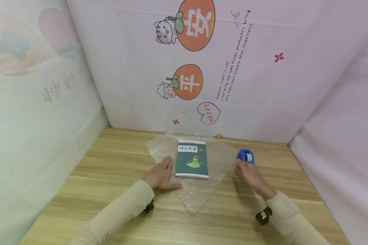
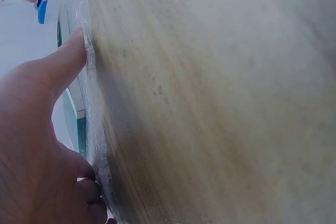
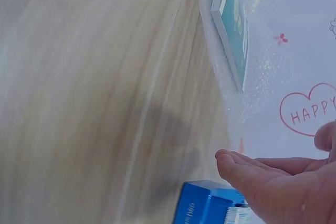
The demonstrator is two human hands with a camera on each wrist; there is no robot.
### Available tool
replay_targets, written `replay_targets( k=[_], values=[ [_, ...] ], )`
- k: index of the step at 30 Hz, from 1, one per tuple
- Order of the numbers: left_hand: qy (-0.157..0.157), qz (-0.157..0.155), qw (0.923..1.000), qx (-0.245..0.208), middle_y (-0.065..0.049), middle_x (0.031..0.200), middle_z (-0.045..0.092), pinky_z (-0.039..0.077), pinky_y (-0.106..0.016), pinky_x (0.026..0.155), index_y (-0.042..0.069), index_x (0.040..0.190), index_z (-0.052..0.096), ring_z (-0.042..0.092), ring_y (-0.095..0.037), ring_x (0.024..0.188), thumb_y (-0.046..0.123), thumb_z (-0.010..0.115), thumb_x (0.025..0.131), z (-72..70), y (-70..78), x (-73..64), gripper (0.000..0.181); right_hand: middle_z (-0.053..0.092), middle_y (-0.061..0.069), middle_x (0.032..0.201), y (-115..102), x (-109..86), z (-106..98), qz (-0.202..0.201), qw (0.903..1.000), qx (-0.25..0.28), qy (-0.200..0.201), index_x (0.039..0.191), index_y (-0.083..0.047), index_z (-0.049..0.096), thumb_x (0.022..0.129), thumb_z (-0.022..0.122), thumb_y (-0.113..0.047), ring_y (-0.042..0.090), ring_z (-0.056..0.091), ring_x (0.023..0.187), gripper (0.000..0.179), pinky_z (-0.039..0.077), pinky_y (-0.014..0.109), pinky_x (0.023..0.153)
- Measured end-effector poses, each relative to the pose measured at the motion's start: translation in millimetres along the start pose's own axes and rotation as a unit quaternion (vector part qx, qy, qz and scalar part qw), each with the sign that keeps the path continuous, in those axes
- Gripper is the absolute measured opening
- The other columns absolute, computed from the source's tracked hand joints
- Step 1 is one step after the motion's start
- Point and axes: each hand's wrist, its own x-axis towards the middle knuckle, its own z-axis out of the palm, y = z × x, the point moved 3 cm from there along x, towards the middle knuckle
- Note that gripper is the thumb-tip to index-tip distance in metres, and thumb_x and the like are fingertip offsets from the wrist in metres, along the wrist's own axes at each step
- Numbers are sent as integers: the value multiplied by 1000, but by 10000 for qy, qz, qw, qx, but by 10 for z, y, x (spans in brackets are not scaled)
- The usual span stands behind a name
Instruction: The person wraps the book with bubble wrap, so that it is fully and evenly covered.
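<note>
A green book (image 1: 192, 160) with a white title label lies on a sheet of bubble wrap (image 1: 220, 160), which is turned cornerwise on the table. My left hand (image 1: 163, 174) rests on the left edge of the wrap, fingers pointing away and thumb (image 2: 68, 59) stretched toward the near edge of the book. By the right corner of the wrap is my right hand (image 1: 249, 175), its fingers (image 3: 239, 166) extended and nothing held in them. Just beyond those fingers stands a blue tape dispenser (image 1: 246, 155), partly covered by the hand in the right wrist view.
The wood-grain table (image 1: 110, 190) meets a printed cloth backdrop (image 1: 251, 112) at its far edge. Cloth walls also rise on the left (image 1: 43, 129) and right. Each wrist carries a small black camera, such as the right wrist camera (image 1: 263, 216).
</note>
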Motion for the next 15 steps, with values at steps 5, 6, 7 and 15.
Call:
replay_targets(
  k=[5, 6, 7, 15],
  values=[
    [-38, -22, 10000, -40, -22, 178, 7, 22, -50, 135, -5, 167, 15, 11, -36, 166, 80, 61, 89, 3, -10, 6, 123, 29, 38, 165, 76, 68, 21, 369, 9912, 1255, -211, 160, 19, 14, 116, 14, -45, 48, 35, 155, 78, 34, 56, 127],
    [-42, -22, 10000, -36, -22, 178, 7, 22, -50, 135, -4, 167, 15, 11, -36, 166, 80, 60, 89, 8, -13, 8, 124, 29, 38, 165, 84, 73, 26, 424, 9884, 1439, -217, 160, 20, 14, 116, 14, -44, 47, 34, 155, 77, 33, 55, 128],
    [-41, -21, 10000, -45, -22, 178, 8, 22, -50, 135, -4, 167, 15, 11, -36, 166, 81, 60, 89, 11, -16, 7, 123, 28, 38, 165, 93, 80, 32, 466, 9859, 1590, -239, 160, 20, 12, 116, 13, -44, 47, 34, 156, 78, 32, 54, 128],
    [-35, -26, 10000, -21, -22, 178, 7, 21, -49, 135, -4, 167, 15, 11, -36, 167, 81, 60, 89, 9, -13, -5, 124, 16, 40, 168, 173, 145, 96, 652, 9463, 3151, -326, 161, 18, 2, 116, 9, -41, 47, 21, 160, 75, 22, 49, 132]
  ],
)
